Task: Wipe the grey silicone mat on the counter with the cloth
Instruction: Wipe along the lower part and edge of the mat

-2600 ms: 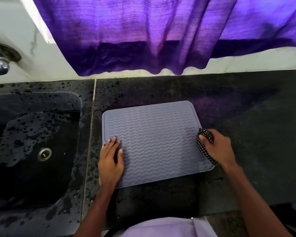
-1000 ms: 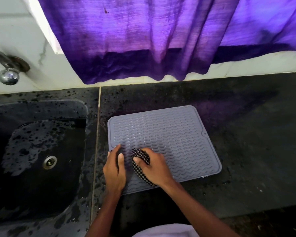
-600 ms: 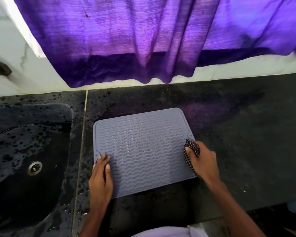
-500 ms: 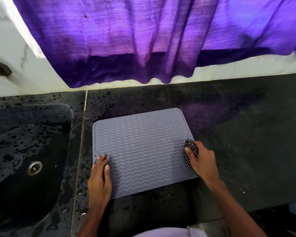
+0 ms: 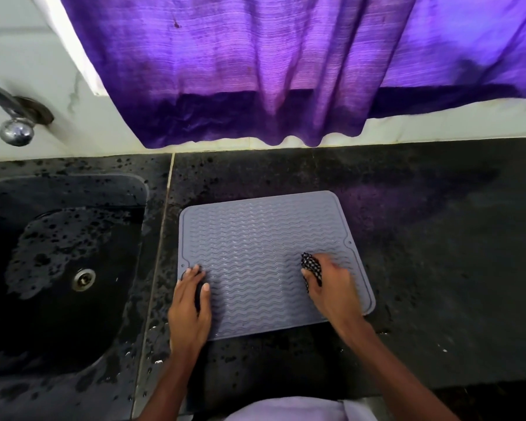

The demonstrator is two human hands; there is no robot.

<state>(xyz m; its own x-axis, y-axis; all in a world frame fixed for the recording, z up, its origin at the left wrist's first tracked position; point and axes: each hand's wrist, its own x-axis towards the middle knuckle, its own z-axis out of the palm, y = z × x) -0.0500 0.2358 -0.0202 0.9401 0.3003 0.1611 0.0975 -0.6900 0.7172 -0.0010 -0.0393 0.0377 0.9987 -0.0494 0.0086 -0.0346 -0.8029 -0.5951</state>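
Note:
The grey silicone mat point(image 5: 255, 250) with wavy ridges lies flat on the dark counter, just right of the sink. My left hand point(image 5: 190, 308) presses flat on the mat's near left corner, fingers together, holding nothing. My right hand point(image 5: 331, 287) is on the mat's near right part, closed around a bunched black-and-white checked cloth point(image 5: 312, 267). The cloth sticks out past my fingers and touches the mat surface.
A dark wet sink point(image 5: 58, 268) with a metal drain point(image 5: 83, 279) sits to the left, under a chrome tap point(image 5: 14, 129). A purple curtain point(image 5: 286, 65) hangs over the back wall. The black counter point(image 5: 438, 253) stretches to the right, speckled with water drops near the sink.
My right hand with the cloth swept from the mat's left side to its right edge, and has now come back leftward onto the mat. My left hand stays on the near left corner.

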